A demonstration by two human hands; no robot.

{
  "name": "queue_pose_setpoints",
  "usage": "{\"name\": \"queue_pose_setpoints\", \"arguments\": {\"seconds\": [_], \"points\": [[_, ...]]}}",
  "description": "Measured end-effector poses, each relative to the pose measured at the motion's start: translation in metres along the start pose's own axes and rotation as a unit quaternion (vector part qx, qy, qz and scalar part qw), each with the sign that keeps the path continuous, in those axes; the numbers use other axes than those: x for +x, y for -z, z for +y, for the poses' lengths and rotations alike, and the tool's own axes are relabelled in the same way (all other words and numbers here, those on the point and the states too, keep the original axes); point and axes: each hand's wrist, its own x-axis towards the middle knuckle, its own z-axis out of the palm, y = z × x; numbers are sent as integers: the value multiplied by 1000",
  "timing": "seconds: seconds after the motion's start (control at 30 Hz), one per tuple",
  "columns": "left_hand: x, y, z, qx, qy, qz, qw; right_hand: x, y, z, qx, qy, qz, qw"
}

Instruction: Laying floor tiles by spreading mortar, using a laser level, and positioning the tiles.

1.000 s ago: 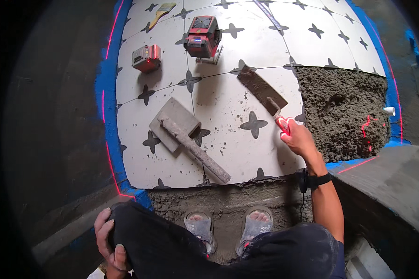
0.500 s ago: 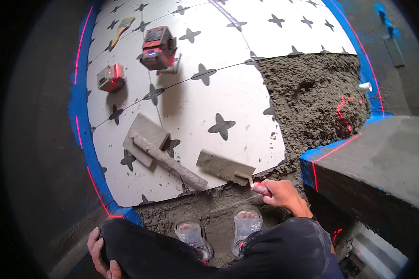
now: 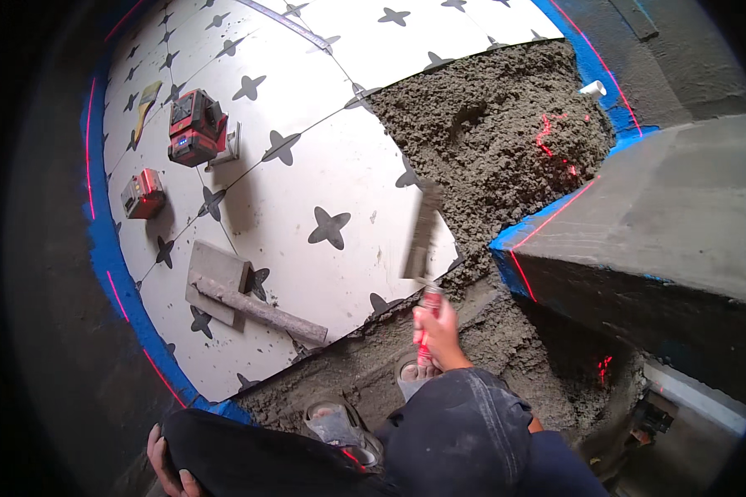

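My right hand (image 3: 442,335) is closed around the red handle of a trowel. The trowel's flat, mortar-smeared blade (image 3: 423,236) points away from me, above the edge of the white tiles and the rough grey mortar (image 3: 489,132); it is slightly blurred, and I cannot tell whether it touches. My left hand (image 3: 167,468) rests against my left knee at the lower left, fingers apart and holding nothing, partly cut off by the knee. On the white patterned tiles (image 3: 290,257), left of the trowel, lies a mortar-crusted tool with a square grey head and a long handle (image 3: 265,313).
A red-and-black laser level (image 3: 196,128) stands on the tiles, with a red-and-grey battery-like block (image 3: 143,195) and a paintbrush (image 3: 147,108) nearby. A grey ledge (image 3: 638,215) edged in blue rises at right. A white pipe end (image 3: 593,89) protrudes beside the mortar. My sandalled feet (image 3: 331,418) stand on mortar.
The trowel has swung from pointing left over the tiles to pointing away from me, with my right hand turning. My view has shifted, so the scene slides left. My left hand stays at the knee.
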Motion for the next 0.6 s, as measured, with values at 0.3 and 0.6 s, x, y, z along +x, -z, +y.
{"name": "queue_pose_setpoints", "arguments": {"seconds": [0.3, 0.6], "points": [[4, -5, 2, -15, -29, -21, 999, -38, 37, 8, -347, -6, -243, 906], [9, 12, 15, -97, 2, -79, 992, -81, 93, -55, -466, -43, -132, 874]]}}
